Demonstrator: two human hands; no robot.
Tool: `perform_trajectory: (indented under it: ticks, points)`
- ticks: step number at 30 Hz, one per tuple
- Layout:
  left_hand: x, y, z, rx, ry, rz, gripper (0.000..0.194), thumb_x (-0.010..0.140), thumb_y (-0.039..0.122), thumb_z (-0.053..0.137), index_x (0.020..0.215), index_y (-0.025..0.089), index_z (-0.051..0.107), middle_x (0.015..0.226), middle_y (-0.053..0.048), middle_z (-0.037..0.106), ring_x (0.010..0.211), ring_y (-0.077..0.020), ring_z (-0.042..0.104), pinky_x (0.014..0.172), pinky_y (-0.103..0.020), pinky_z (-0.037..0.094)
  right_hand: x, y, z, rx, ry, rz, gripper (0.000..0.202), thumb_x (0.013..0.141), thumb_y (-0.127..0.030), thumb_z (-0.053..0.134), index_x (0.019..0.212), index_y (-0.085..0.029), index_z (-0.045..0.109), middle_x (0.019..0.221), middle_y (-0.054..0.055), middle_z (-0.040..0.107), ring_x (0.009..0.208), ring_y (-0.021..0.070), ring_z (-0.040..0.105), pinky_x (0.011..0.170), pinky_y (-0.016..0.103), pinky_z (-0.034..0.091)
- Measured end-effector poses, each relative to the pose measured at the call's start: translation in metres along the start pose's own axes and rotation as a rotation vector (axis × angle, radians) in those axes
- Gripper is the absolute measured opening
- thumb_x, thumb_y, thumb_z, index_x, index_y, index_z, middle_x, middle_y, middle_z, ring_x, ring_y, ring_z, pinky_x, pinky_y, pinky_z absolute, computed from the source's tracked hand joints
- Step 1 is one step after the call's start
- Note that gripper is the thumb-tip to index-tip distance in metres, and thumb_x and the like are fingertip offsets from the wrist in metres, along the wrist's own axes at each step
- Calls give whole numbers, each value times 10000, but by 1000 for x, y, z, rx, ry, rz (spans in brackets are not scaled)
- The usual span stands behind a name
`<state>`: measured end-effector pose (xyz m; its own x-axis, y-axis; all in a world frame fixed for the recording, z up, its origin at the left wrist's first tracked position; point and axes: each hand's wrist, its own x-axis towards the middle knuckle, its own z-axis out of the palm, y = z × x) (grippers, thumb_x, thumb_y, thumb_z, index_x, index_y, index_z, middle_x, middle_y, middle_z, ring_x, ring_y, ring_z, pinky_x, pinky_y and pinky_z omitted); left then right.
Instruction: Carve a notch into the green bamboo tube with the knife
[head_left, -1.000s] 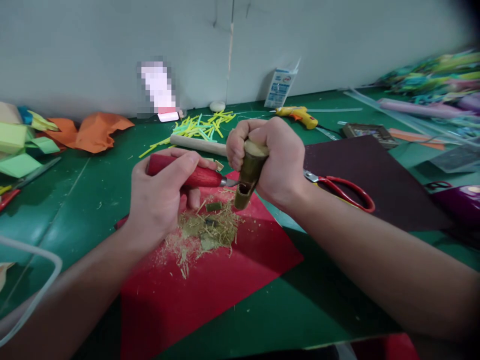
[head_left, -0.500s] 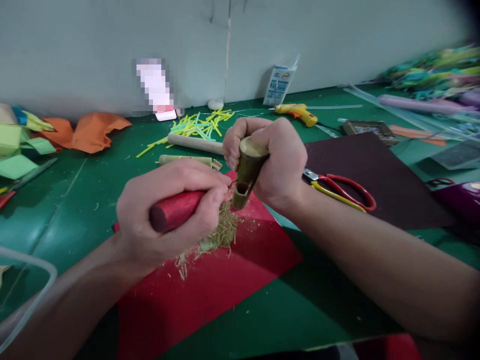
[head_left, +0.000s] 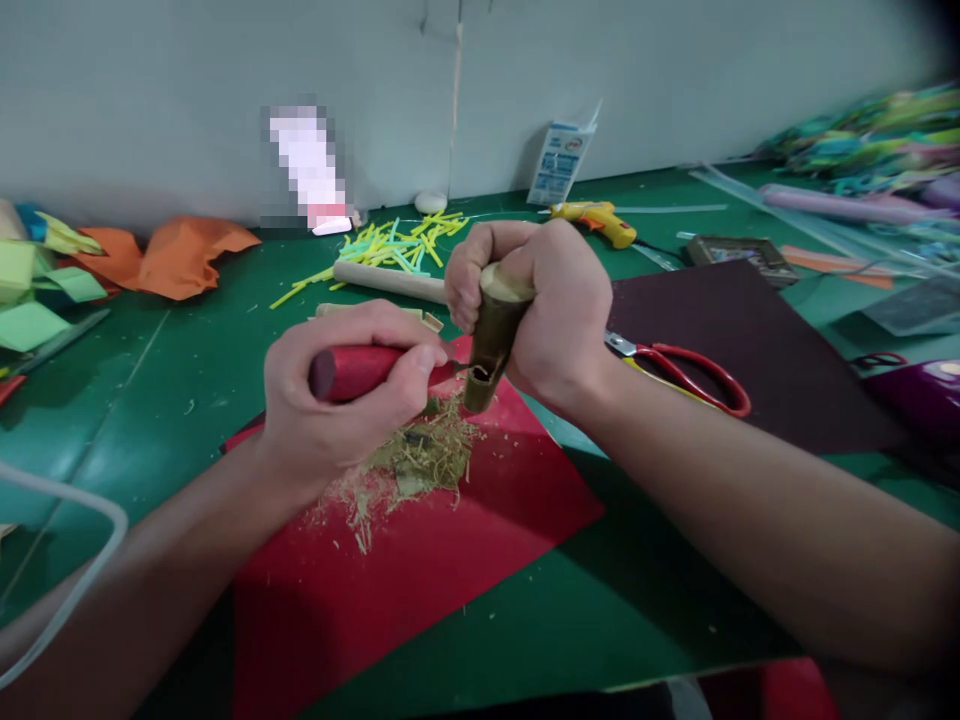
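Note:
My left hand [head_left: 345, 385] is closed round the red handle of a carving tool [head_left: 360, 372]. The tool's thin metal tip reaches the edge of a hole cut in a bamboo piece [head_left: 495, 325]; its exact tip shape is too small to tell. My right hand [head_left: 551, 310] wraps round that bamboo, which is held tilted with its pale solid end up. Beneath both hands, a heap of bamboo shavings [head_left: 424, 460] lies on a red sheet [head_left: 495, 560]. Another bamboo length lies partly hidden behind my left hand.
Red-and-yellow-handled scissors [head_left: 690, 375] rest on a dark sheet [head_left: 765, 340] at right. Behind are a wooden rod [head_left: 390, 280], yellow-green strips [head_left: 405, 243], a yellow glue gun [head_left: 600, 220], a drink carton [head_left: 562, 160] and a phone [head_left: 311, 170]. Orange paper [head_left: 191, 260] lies at left.
My left hand has turned and shifted slightly right and up, so more of the tool's metal shaft shows. The bamboo in my right hand has tilted slightly more upright.

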<state>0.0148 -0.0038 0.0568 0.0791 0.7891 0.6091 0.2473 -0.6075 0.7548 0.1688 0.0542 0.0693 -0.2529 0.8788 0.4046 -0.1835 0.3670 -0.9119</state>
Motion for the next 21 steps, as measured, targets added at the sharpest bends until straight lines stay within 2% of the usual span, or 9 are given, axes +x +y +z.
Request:
perform_trajectory:
  ticks: [2, 5, 8, 11, 15, 19, 21]
  points:
    - [0, 2, 0, -6, 2, -41, 107, 837, 203, 642, 783, 212, 735, 838, -8, 714, 648, -136, 648, 435, -260, 447, 1, -1, 0, -37, 1, 17, 271, 775, -238, 422, 513, -241, 492, 542, 31, 473, 536, 169, 437, 530, 318, 345]
    - [1, 6, -1, 0, -1, -104, 107, 839, 227, 652, 769, 217, 732, 859, -3, 725, 509, -89, 581, 361, -240, 400, 1, -2, -1, -54, -7, 12, 262, 765, -230, 407, 514, -240, 482, 545, 25, 473, 552, 167, 453, 536, 305, 352]
    - [2, 6, 0, -38, 53, -243, 105, 832, 235, 660, 752, 224, 728, 785, 1, 726, 391, -60, 498, 344, -234, 404, 0, -2, -1, -70, -28, -2, 266, 771, -230, 407, 517, -236, 488, 552, 24, 484, 559, 168, 459, 546, 303, 361]
    - [4, 3, 2, -118, 101, -352, 121, 831, 270, 671, 728, 226, 717, 704, 3, 717, 358, -61, 490, 331, -216, 388, 0, -2, 0, -59, -15, -15, 285, 785, -239, 408, 510, -237, 483, 541, 27, 482, 549, 177, 452, 543, 314, 359]
    - [7, -5, 2, -174, 121, -374, 126, 825, 300, 681, 724, 231, 711, 722, 2, 725, 339, -59, 483, 315, -212, 348, 2, -1, -2, -82, -19, -15, 275, 777, -254, 409, 512, -236, 481, 539, 20, 474, 537, 172, 452, 548, 319, 350]
    - [8, -13, 1, -225, 123, -427, 134, 813, 305, 685, 710, 220, 691, 752, -14, 734, 334, -60, 490, 306, -206, 338, 3, 0, -3, -119, -73, -8, 195, 694, -192, 413, 519, -234, 489, 554, 20, 484, 545, 171, 455, 562, 317, 354]
    - [8, -16, 2, -244, 140, -445, 134, 800, 309, 701, 702, 220, 689, 732, -11, 734, 315, -61, 481, 292, -204, 337, 2, 0, -3, -85, -61, -25, 218, 712, -187, 405, 513, -233, 481, 539, 23, 476, 544, 174, 447, 554, 320, 343]
